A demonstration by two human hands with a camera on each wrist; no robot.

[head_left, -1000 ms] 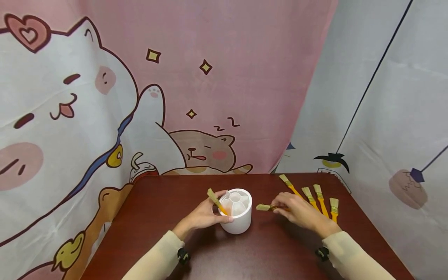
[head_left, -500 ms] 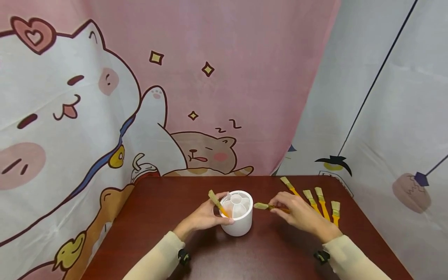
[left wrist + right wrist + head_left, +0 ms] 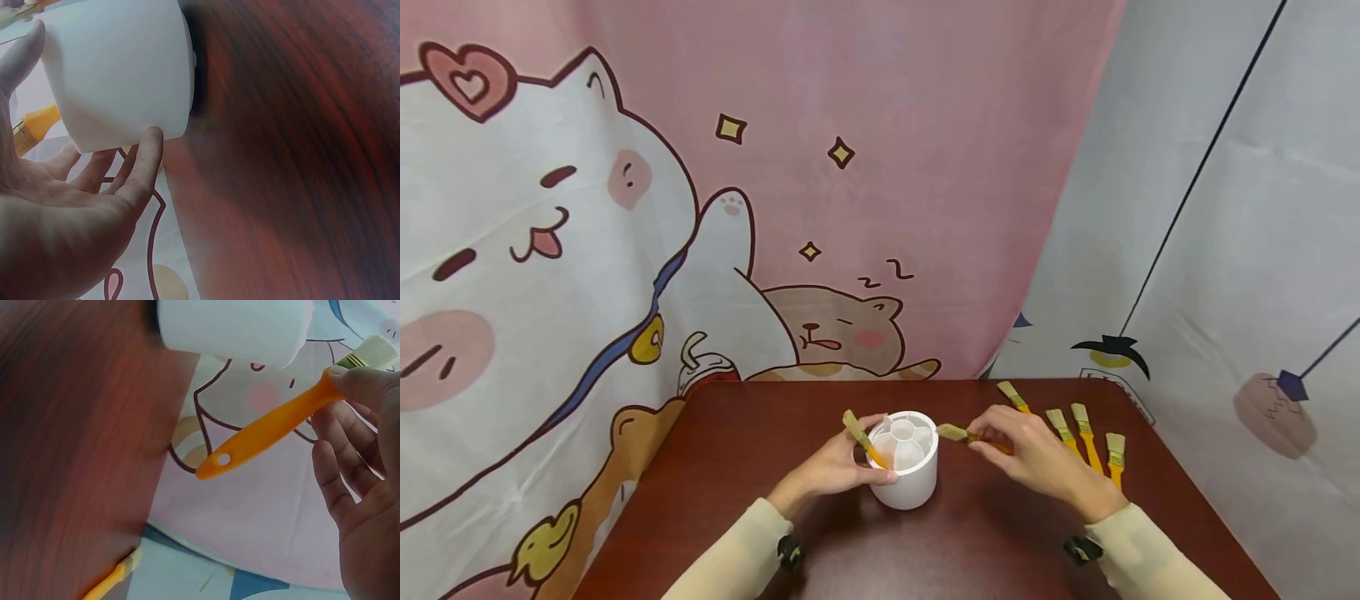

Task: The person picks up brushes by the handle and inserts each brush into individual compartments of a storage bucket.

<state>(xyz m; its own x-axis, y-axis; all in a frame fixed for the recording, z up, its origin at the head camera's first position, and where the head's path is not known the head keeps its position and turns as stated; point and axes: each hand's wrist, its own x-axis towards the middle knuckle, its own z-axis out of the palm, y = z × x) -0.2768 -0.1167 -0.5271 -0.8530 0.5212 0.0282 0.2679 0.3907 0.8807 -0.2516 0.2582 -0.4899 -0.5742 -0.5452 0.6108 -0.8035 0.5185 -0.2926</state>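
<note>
A white round organizer cup (image 3: 907, 485) with inner compartments stands on the table. My left hand (image 3: 838, 462) grips its left side, thumb near the front rim and fingers round the far side. One brush (image 3: 862, 437) with an orange handle leans in the cup's left part, bristles up. To the right of the cup, my right hand (image 3: 1026, 450) pinches another brush (image 3: 269, 434) between thumb and fingers near its metal band. In the head view, that brush's bristles point left, right at the cup's rim. Its handle reaches past the fingers in the right wrist view.
On the table's right side lie several more orange-handled brushes (image 3: 1087, 429), bristles toward the back. The dark red wooden table (image 3: 737, 433) ends at a printed cartoon curtain (image 3: 925, 208) behind it.
My right hand has moved slightly left and up with its brush, bringing the bristles closer to the cup's rim. My left hand keeps its hold on the cup.
</note>
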